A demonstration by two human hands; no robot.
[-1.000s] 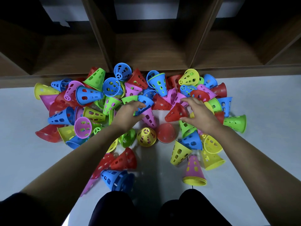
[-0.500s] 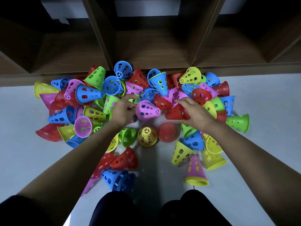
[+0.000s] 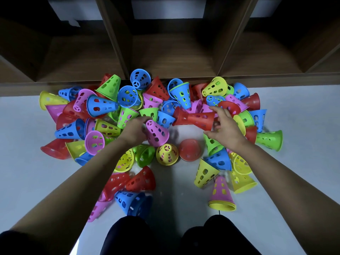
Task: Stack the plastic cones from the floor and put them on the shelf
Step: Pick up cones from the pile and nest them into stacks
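**Materials and shapes.** The cones (image 3: pixel 100 107) are thin moulded plastic with a smooth, slightly glossy finish, in red, blue, green, yellow and pink. Each is a tapered shell with a flared rim at the wide end, rows of oval holes in the wall, and a small spoked ring at the narrow end. They lie in a loose heap on the floor (image 3: pixel 27 181), a pale, smooth, faintly reflective surface. The far edge of the heap touches the base of the shelf (image 3: pixel 174 57), which is dark brown wood-grain board split by upright panels into open compartments. Near the right forearm, a pink cone sits nested over a yellow one (image 3: pixel 221 195).

**Grip.**
- The left hand (image 3: pixel 135 129) has its fingers curled round the narrow end of a pink cone (image 3: pixel 158 134), at the near edge of the heap; the cone is tilted, wide end toward the person.
- The right hand (image 3: pixel 227 128) is spread wide, forefinger above and thumb below, holding one end of a red cone (image 3: pixel 195 118) that lies sideways just above the heap.
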